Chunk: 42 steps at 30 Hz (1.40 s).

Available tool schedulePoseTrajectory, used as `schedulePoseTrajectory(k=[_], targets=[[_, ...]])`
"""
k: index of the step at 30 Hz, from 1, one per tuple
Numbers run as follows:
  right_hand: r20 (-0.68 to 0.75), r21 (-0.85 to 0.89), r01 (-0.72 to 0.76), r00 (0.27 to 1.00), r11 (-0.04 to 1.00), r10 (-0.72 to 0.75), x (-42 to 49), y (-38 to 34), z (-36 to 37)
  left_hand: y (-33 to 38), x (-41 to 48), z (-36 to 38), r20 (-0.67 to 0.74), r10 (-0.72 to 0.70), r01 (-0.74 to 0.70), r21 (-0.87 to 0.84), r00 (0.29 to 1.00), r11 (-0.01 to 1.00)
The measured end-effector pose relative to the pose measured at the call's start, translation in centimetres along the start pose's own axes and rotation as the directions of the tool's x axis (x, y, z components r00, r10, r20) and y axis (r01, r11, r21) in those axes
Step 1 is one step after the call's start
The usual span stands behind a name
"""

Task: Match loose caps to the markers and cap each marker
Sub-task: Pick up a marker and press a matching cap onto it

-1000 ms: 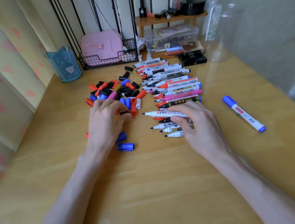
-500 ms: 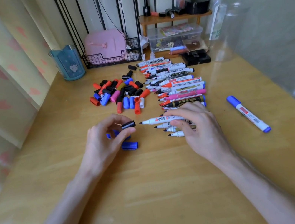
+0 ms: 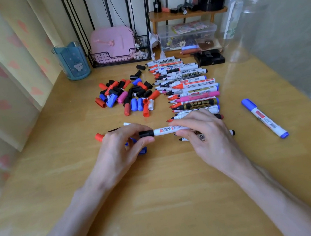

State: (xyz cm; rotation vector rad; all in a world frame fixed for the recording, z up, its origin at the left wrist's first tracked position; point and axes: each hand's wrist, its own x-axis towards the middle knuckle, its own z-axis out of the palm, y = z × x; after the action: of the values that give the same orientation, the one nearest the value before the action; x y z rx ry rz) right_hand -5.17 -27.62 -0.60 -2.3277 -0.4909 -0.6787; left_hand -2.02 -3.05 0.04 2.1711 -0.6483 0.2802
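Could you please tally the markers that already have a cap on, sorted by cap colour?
Blue cap: 1, the lone marker lying apart at the right.
Black cap: 1, the white marker, its black cap pinched by the left hand, its barrel gripped by the right hand.
Total: 2 capped markers that show; those under the right hand are partly hidden.

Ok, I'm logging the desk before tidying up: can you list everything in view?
held marker: one, white, between both hands
black cap: one, black, on its tip
uncapped markers: many, mixed colours, row mid-desk
loose caps: many, red, blue, black, pink, pile left of row
capped marker: one, blue, right side
cup: one, blue, back left
wire basket: one, black, back, holds pink case
bottle: one, clear, back right
left hand: pinches black cap
right hand: grips held marker
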Motion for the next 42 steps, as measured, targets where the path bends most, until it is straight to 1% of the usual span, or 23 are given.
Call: schedulePoseTrajectory(k=[6,10,17,20,23,25,27,31,34,36,38,39,42], targets=[[-0.050,0.015,-0.003,0.999,1.000,0.004,-0.4,-0.7,0.4,0.5,-0.2,-0.3,-0.038,0.052,-0.053,-0.020,0.998,0.998],[-0.078,-0.001,0.020,0.997,1.000,-0.020,-0.4,-1.0,0.3,0.7,-0.2,-0.2,-0.032,0.099,-0.099,0.003,0.995,0.995],[-0.090,-0.013,0.029,0.995,0.999,-0.030,-0.4,-1.2,0.3,0.8,-0.3,0.0,-0.031,0.160,-0.158,0.042,0.987,0.986],[-0.066,-0.036,0.024,0.998,0.999,-0.026,-0.6,-1.0,0.4,0.6,-0.3,0.2,-0.006,0.177,-0.176,0.078,0.984,0.981],[-0.045,-0.015,0.003,0.999,1.000,-0.003,-0.6,-0.6,0.6,0.4,-0.2,0.2,0.005,0.177,-0.177,0.074,0.984,0.982],[-0.005,-0.004,0.003,1.000,1.000,-0.003,-0.5,-0.3,0.3,0.4,-0.1,0.4,0.012,0.159,-0.160,0.065,0.987,0.985],[0.010,-0.047,0.020,1.000,0.999,-0.019,-0.3,-0.2,-0.2,0.3,0.0,0.6,0.018,0.140,-0.141,0.059,0.990,0.988],[-0.030,-0.144,0.035,0.999,0.989,-0.040,0.0,-0.7,-1.0,0.6,0.2,0.8,0.017,0.141,-0.142,0.031,0.990,0.989],[0.004,-0.162,0.053,0.999,0.985,-0.053,-0.2,-0.6,-1.2,0.7,0.1,1.2,0.008,0.154,-0.154,0.003,0.988,0.988],[-0.008,-0.147,0.053,0.998,0.988,-0.055,-0.2,-0.3,-1.7,0.9,0.1,1.6,-0.009,0.143,-0.143,-0.023,0.990,0.989],[-0.087,-0.148,0.003,0.996,0.989,-0.016,0.1,0.4,-2.7,1.3,0.3,1.8,-0.012,0.136,-0.136,-0.020,0.991,0.990],[-0.148,-0.162,-0.051,0.989,0.985,0.027,0.2,0.9,-3.4,1.6,0.4,1.9,-0.005,0.140,-0.140,-0.004,0.990,0.990],[-0.325,-0.241,-0.299,0.921,0.923,0.213,0.1,3.1,-5.9,2.7,1.0,2.9,0.044,0.168,-0.170,0.030,0.985,0.985]])
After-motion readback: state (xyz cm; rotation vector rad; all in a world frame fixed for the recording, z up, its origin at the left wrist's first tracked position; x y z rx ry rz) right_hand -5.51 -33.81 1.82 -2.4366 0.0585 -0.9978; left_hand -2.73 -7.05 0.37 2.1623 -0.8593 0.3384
